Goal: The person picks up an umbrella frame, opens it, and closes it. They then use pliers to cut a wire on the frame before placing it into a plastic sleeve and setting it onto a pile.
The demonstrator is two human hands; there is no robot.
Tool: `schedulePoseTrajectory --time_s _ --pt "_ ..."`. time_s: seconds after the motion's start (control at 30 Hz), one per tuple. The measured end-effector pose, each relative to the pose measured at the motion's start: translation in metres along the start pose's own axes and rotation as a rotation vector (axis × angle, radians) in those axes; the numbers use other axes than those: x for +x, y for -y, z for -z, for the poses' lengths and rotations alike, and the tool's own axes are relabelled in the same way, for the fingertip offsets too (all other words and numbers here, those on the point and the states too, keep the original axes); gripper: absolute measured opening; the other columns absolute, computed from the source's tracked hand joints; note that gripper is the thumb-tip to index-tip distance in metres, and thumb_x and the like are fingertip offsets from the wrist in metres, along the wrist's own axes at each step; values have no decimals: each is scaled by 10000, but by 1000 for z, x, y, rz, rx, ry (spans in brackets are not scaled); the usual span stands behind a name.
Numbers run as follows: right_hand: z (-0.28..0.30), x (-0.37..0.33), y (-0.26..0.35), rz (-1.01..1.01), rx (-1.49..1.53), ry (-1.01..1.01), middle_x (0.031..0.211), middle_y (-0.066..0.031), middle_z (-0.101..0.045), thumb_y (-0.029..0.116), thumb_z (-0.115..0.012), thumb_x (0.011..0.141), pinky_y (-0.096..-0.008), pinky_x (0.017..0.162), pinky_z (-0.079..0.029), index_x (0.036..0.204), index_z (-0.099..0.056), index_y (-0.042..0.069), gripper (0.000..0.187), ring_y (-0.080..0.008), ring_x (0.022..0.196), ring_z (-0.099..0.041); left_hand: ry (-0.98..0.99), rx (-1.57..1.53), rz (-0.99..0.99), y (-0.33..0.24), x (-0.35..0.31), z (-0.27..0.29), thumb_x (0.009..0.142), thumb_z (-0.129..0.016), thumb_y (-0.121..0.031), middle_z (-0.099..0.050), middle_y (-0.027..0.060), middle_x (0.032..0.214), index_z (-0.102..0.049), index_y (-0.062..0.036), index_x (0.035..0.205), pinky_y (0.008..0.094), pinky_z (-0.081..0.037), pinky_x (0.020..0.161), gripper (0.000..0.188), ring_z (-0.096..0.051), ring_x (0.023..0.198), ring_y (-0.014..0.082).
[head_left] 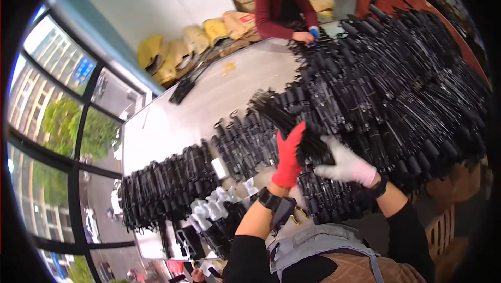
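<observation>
My left hand (290,155), in a red glove, is closed round a bundle of black umbrella frames (276,113) above the table. The bundle slants from the upper left down towards my right hand (344,163), which wears a whitish glove. Its thumb and fingers are spread round the near end of the bundle; the fingertips are partly hidden against the black. Beneath both hands lie more folded black frames (326,197) in tight rows. A large heap of the same frames (402,85) covers the table's right side.
A co-worker (279,9) in a dark red top handles frames across the table (250,69). Frames with white-wrapped ends (211,210) lie at the near left, beside another black row (164,186). Yellow sacks (195,38) line the wall. Windows (62,126) are left; a reddish board (417,1) stands right.
</observation>
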State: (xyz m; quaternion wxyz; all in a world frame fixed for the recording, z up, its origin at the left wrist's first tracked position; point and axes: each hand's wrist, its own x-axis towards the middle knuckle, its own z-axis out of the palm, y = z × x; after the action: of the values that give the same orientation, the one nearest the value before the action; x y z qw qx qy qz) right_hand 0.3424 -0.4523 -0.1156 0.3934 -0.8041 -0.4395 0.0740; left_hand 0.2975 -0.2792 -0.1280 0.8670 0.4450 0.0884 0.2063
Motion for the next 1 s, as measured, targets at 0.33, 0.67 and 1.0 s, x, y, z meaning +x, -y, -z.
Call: schedulePoseTrajectory --time_s 0.33,0.67,1.0 --pt "-84 -22 99 -548 1841 717 690 -71 -560 150 -589 913 -263 500 -440 1054 -520 24 201 -146 556 -552 137 -554 87 -96 -78 71 949 -596 -264 -668 104 978 -483 -27 1325 465 -503 917 459 -639 988 224" --pt "-145 -42 144 -591 945 514 696 -31 -541 168 -614 891 -265 505 -416 1024 -540 9 220 -107 541 -494 -295 62 46 -84 -139 124 911 -650 -174 -667 121 1055 -476 -19 1309 347 -578 720 462 -682 823 213" --pt "-131 -10 124 47 141 -104 925 -109 -613 118 -631 840 -326 751 -498 1077 -602 26 256 -232 839 -616 -270 -131 139 -83 -151 148 894 -648 -124 -639 55 898 -575 -42 1051 272 -523 622 192 -649 748 171"
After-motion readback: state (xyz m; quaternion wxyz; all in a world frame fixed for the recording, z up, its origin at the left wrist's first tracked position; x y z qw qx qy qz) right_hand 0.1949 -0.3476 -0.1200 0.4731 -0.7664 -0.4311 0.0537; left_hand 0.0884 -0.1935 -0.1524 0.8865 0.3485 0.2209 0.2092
